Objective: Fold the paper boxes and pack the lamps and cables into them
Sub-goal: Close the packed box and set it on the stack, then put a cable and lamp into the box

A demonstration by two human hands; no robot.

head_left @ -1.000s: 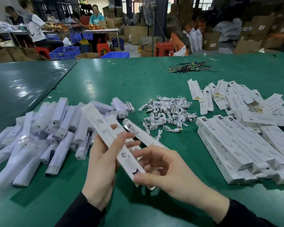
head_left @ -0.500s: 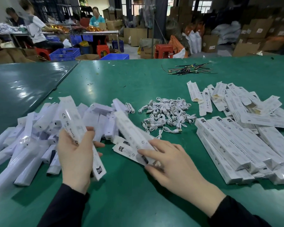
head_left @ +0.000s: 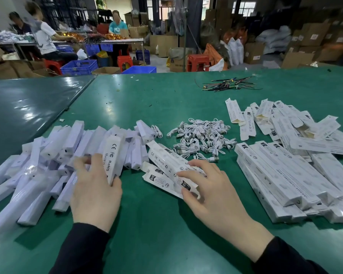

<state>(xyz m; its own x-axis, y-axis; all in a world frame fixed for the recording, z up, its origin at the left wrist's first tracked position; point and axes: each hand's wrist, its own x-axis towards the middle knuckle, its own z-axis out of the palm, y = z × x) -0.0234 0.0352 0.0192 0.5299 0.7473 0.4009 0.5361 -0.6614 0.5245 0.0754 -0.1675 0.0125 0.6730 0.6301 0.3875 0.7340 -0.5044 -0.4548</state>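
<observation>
The left hand (head_left: 95, 186) grips a white lamp (head_left: 112, 155), fingers curled round its lower end; it rises tilted over the lamp pile (head_left: 48, 161) on the green table (head_left: 147, 99). Its face reads "CE FC RoHS" and "Made in". The right hand (head_left: 210, 186) lies with fingers spread and bent on a folded paper box (head_left: 166, 165), thumb at its near end; this box also shows "CE FC RoHS". Beyond the right hand lie white cables (head_left: 200, 135); to its right, packed boxes (head_left: 281, 175)
</observation>
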